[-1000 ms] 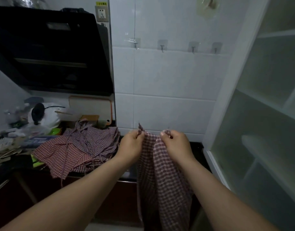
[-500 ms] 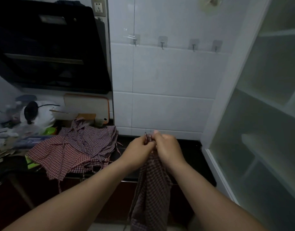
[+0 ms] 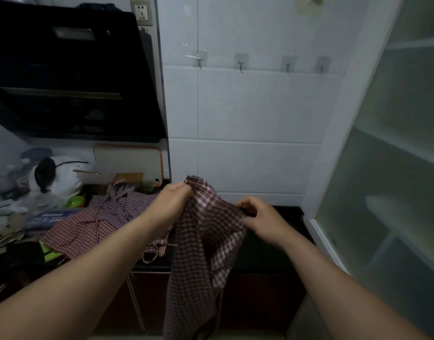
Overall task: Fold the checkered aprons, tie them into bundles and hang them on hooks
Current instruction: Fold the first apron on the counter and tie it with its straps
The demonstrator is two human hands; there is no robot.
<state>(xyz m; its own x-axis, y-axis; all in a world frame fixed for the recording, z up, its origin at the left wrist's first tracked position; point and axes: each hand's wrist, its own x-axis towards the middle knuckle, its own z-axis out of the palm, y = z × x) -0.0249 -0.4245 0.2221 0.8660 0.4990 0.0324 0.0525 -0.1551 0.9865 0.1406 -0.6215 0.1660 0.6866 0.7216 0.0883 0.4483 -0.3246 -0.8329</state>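
A red-and-white checkered apron hangs in front of the counter edge, folded lengthwise. My left hand pinches its top corner, held highest. My right hand grips the fabric's right edge, lower and to the right. More checkered aprons lie heaped on the dark counter to the left, their ties dangling over the edge. Several metal hooks are stuck in a row on the white tiled wall above, among them one hook right above my hands; all are bare.
A black range hood fills the upper left. Cluttered items, a white bag and a cutting board crowd the left counter. A frosted glass cabinet door stands at right. The dark counter runs under the wall.
My hands, pressed together at the apron's top half a second ago, have moved apart. The right hand slid down and right along the fabric, spreading the upper part.
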